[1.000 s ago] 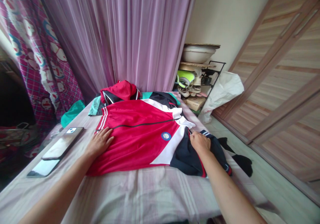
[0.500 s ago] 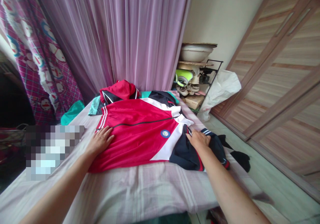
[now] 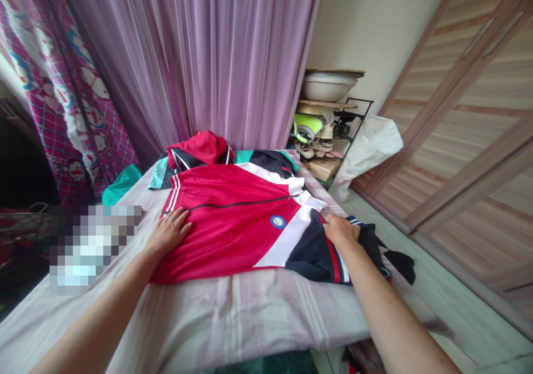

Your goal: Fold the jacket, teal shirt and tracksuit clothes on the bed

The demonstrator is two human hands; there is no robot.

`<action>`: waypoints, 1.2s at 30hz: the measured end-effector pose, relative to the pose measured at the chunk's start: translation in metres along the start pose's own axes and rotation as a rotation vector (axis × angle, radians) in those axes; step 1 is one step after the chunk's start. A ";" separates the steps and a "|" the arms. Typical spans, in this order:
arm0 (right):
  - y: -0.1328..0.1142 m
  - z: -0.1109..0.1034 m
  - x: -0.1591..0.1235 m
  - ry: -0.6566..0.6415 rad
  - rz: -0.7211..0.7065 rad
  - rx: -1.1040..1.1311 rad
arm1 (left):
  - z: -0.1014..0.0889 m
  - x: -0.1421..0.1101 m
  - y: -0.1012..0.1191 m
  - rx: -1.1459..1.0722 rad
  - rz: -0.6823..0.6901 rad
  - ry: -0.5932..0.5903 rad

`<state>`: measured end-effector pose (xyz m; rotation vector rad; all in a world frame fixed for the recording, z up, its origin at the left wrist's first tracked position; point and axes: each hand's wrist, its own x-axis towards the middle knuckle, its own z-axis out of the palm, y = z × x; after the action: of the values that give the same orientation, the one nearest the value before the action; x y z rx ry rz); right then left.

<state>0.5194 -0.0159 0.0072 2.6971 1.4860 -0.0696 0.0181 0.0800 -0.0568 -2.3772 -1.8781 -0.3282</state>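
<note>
A red, white and navy zip-up track jacket (image 3: pixel 233 232) lies spread on the bed, its striped hem to the left and its white collar to the right. A round blue badge (image 3: pixel 278 222) sits on its chest. My left hand (image 3: pixel 169 230) rests flat on the hem by the lower end of the zip, fingers stretched out. At the shoulder, my right hand (image 3: pixel 340 230) has its fingers curled on the navy sleeve (image 3: pixel 312 250), gripping the cloth. Part of that sleeve is hidden behind my right hand and forearm.
Crumpled red and teal clothes (image 3: pixel 200 149) lie at the bed's far edge, before a purple curtain (image 3: pixel 233 57). On the right stand a shoe rack (image 3: pixel 353 121) with a basin (image 3: pixel 331 86), a white bag (image 3: pixel 372 146) and a wooden wardrobe (image 3: pixel 466 113). A checked sheet (image 3: pixel 233 318) covers the bed.
My right hand has moved slightly right, drawing the navy sleeve out flatter so its red and white stripe shows more. My left hand stays on the hem.
</note>
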 end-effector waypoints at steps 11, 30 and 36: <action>-0.102 0.002 -0.010 0.177 -0.694 0.218 | -0.018 -0.005 0.021 0.060 -0.055 -0.141; -0.063 0.027 -0.044 -0.241 -1.091 0.550 | -0.038 -0.049 0.051 -0.362 0.328 -0.006; -0.062 0.019 -0.065 -0.305 -1.157 0.455 | -0.052 -0.082 0.053 -0.429 0.431 0.060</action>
<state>0.4315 -0.0391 -0.0088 1.5002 2.8646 -0.8813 0.0460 -0.0210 -0.0214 -2.9138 -1.3160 -0.8134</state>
